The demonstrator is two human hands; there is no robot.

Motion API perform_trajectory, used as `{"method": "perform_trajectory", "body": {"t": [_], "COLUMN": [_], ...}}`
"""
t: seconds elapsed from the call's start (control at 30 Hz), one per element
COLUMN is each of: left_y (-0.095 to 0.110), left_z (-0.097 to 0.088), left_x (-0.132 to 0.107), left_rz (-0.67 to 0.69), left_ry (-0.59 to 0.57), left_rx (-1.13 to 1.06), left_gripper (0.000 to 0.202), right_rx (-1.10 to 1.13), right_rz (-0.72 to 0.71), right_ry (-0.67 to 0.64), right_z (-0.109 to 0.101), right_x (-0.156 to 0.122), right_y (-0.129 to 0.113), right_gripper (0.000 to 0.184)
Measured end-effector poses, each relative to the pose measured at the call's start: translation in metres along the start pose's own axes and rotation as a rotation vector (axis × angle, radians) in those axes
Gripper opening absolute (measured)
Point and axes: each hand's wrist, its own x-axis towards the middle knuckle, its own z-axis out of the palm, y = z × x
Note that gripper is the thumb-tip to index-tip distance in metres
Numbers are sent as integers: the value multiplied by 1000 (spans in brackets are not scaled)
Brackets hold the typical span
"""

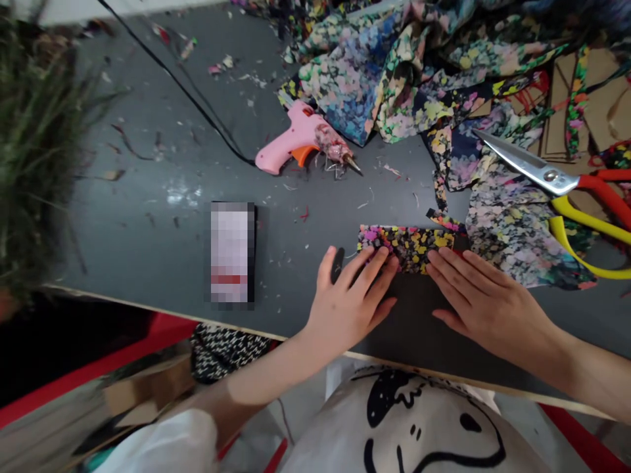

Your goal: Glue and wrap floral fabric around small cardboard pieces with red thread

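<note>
A small folded strip of dark floral fabric (pixel 411 244) lies on the grey table (pixel 148 217) near its front edge. My left hand (pixel 348 302) lies flat with fingers stretched out, its fingertips pressing the strip's left end. My right hand (pixel 480 299) is also flat and open, fingertips resting on the strip's right end. Neither hand grips anything.
A pink glue gun (pixel 300 139) with a black cord (pixel 187 92) lies behind the hands. Scissors (pixel 566 180) with red and yellow handles rest on a heap of floral fabric (pixel 394 72) at the right. A phone (pixel 231 255) lies to the left. Green foliage (pixel 34 131) fills the far left.
</note>
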Motion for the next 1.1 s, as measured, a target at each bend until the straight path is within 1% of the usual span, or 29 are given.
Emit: {"method": "perform_trajectory", "body": {"t": [0.27,0.43,0.6,0.7,0.77,0.8,0.83,0.9,0.97,1.03,1.1], "left_y": [-9,-11,-10,-18,-28,-34,-40,-50,-57,-60,-61], "left_z": [2,5,7,5,4,3,4,5,8,11,12], "left_x": [1,1,2,6,11,14,18,26,33,39,44], "left_rz": [46,28,13,4,-7,-27,-64,-133,-190,-224,-228], "left_ry": [-19,-40,-28,6,77,120,143,156,151,141,126], "left_rx": [-3,-26,-39,-140,-238,-262,-255,-195,-140,-130,-150], "left_gripper": [42,46,45,40,36,35,35,34,30,21,17], "right_rx": [-45,-53,-56,8,85,90,78,56,-7,-51,-44], "right_rz": [2,7,18,2,-31,-25,-2,63,109,119,118], "right_ry": [-32,-45,-28,-18,41,89,107,62,-1,-31,-29], "right_z": [0,0,-2,-8,-12,-13,-13,-12,-9,-5,-2], "right_x": [0,-2,1,11,21,26,30,38,44,50,55], "right_y": [2,0,1,15,31,39,46,55,58,57,56], "right_gripper": [51,53,53,45,35,32,29,27,25,22,22]}}
